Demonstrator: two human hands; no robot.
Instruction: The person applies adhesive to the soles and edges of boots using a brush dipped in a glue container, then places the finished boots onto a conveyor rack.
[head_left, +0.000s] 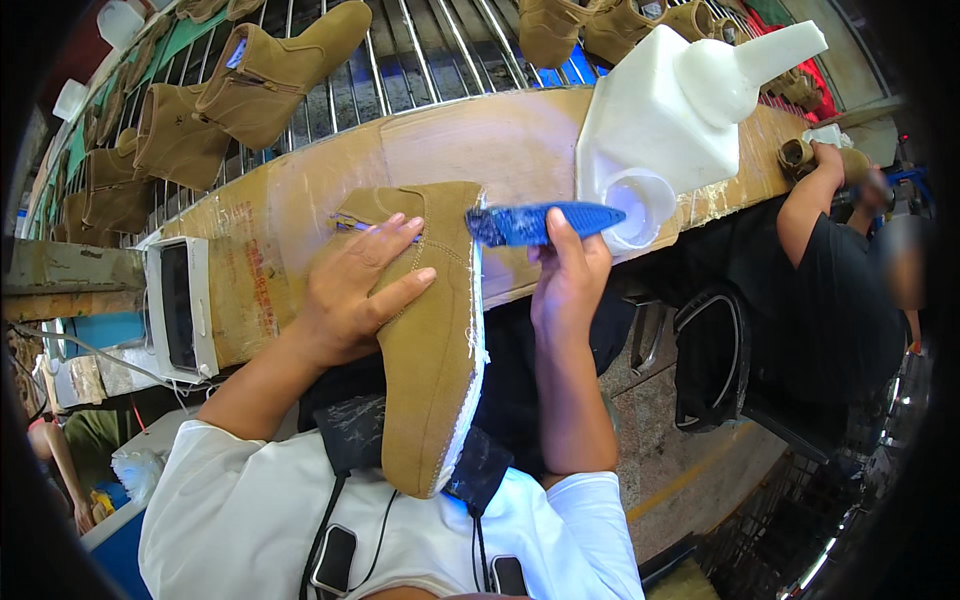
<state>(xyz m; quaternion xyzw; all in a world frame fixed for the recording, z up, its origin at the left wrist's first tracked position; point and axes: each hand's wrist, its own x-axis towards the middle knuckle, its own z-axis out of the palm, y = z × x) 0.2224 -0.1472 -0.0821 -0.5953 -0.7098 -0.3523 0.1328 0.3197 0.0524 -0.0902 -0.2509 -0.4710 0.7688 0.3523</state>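
Note:
A tan suede ankle boot [432,350] lies on its side in front of me, toe toward my chest and its underside facing right. Along its sole edge runs a ragged white coating. My left hand [365,275] holds the boot near the ankle, thumb and fingers spread over the suede. Between the fingers and thumb of my right hand [572,275] is a blue brush [545,222] with a ribbed handle. Its dark, worn head touches the sole edge near the heel. Beside the handle's right end, a translucent round cup [638,208] joins a white plastic bottle [655,115].
Cardboard [480,135] covers the bench under the boot. Several tan boots [285,70] stand on a metal bar rack [420,60] behind it. At left is a white-framed box [182,305]. A co-worker in black [840,300] sits at the right, near a chair [715,350].

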